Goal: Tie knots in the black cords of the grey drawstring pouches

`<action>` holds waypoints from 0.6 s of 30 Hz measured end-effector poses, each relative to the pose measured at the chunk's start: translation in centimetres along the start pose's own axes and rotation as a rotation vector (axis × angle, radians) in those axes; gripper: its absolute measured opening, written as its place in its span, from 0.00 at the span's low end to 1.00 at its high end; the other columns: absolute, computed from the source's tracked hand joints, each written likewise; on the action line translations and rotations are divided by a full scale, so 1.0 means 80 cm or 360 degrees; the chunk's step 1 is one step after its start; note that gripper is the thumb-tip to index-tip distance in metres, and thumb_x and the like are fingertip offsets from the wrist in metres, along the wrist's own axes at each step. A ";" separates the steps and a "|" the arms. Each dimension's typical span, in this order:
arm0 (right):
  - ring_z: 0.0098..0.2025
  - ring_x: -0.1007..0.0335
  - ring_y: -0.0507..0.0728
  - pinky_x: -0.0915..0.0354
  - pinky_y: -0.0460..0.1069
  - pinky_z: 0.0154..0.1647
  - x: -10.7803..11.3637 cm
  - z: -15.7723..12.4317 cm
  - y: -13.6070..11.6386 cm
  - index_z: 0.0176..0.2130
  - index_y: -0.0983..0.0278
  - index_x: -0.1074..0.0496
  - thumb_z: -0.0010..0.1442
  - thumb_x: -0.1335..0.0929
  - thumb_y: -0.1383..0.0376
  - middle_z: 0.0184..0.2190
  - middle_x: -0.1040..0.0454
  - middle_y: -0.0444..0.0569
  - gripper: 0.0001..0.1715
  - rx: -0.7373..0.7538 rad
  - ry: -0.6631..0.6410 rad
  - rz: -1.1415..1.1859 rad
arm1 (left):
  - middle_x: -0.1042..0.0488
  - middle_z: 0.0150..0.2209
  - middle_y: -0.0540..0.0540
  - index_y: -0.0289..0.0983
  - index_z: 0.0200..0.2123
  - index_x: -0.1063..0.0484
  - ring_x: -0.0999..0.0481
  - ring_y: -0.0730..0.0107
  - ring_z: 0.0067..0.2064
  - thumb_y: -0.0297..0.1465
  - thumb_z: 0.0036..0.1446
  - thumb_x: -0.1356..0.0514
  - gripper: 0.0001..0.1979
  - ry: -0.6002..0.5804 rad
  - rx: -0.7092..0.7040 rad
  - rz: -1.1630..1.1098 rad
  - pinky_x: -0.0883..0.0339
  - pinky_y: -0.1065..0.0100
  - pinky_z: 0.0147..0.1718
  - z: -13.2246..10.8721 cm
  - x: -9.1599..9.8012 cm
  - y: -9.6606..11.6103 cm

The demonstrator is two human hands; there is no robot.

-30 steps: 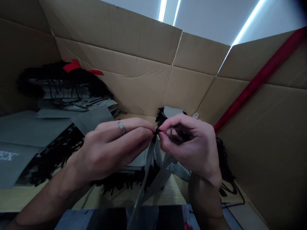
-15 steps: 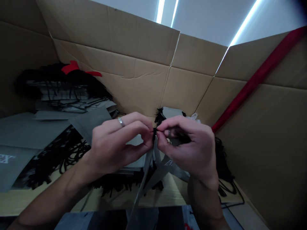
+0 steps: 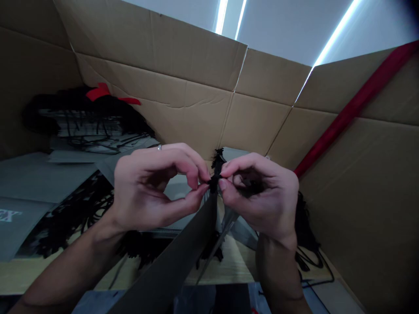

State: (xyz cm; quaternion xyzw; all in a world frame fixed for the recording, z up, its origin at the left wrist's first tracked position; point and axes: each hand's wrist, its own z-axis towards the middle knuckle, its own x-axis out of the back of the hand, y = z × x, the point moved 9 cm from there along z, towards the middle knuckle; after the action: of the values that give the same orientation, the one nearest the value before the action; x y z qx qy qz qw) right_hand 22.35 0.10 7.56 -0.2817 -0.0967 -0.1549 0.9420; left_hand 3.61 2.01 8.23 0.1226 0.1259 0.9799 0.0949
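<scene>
My left hand (image 3: 153, 187) and my right hand (image 3: 262, 192) meet in the middle of the view, fingertips pinched together on a thin black cord (image 3: 214, 179) at the top edge of a grey paper bag (image 3: 183, 253). The bag hangs down from the pinch toward me, seen nearly edge-on. A ring sits on a finger of my left hand. Part of the cord is hidden inside my right hand.
Cardboard walls (image 3: 196, 100) enclose the workspace, with a red strip (image 3: 353, 104) on the right wall. Flat grey bags (image 3: 36, 183) and tangles of black cords (image 3: 78, 209) lie on the left. A stack of bags with a red ribbon (image 3: 98, 91) stands at the back left.
Both hands rose slightly and the left fingers curled tighter. The grey bag swung up so that its side now faces me broadly below the pinch.
</scene>
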 end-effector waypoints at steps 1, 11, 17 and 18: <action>0.28 0.23 0.51 0.24 0.46 0.31 0.001 0.000 0.000 0.40 0.57 0.14 0.63 0.21 0.74 0.34 0.13 0.42 0.11 0.0006 0.0004 -0.0020 | 0.11 0.40 0.46 0.38 0.39 0.19 0.11 0.70 0.39 0.16 0.65 0.25 0.13 0.0010 0.0016 -0.0002 0.14 0.73 0.38 0.000 0.002 -0.001; 0.31 0.22 0.51 0.23 0.47 0.35 0.003 -0.002 -0.002 0.41 0.56 0.14 0.63 0.21 0.77 0.36 0.13 0.41 0.15 0.0048 -0.0024 -0.0038 | 0.09 0.41 0.49 0.39 0.43 0.17 0.08 0.70 0.40 0.16 0.67 0.24 0.13 0.0059 0.0060 0.0106 0.11 0.73 0.42 -0.005 0.008 0.006; 0.31 0.21 0.51 0.22 0.47 0.35 0.005 -0.003 0.000 0.41 0.56 0.14 0.62 0.21 0.78 0.36 0.12 0.41 0.17 0.0010 -0.0019 -0.0038 | 0.08 0.43 0.50 0.41 0.42 0.18 0.07 0.69 0.42 0.18 0.71 0.26 0.12 -0.0054 -0.0071 0.0364 0.11 0.72 0.43 -0.005 0.003 0.017; 0.31 0.21 0.51 0.22 0.47 0.35 0.005 -0.003 -0.001 0.42 0.56 0.14 0.62 0.21 0.78 0.37 0.12 0.41 0.17 0.0009 -0.0021 -0.0043 | 0.08 0.43 0.50 0.41 0.43 0.18 0.07 0.70 0.42 0.19 0.72 0.26 0.11 -0.0088 -0.0093 0.0448 0.11 0.73 0.44 -0.008 0.001 0.019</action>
State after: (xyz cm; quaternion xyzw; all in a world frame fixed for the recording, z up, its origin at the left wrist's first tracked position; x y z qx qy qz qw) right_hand 22.71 -0.17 7.48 -0.2786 -0.1073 -0.1655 0.9400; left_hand 3.17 0.41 8.09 0.1633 0.0763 0.9830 -0.0364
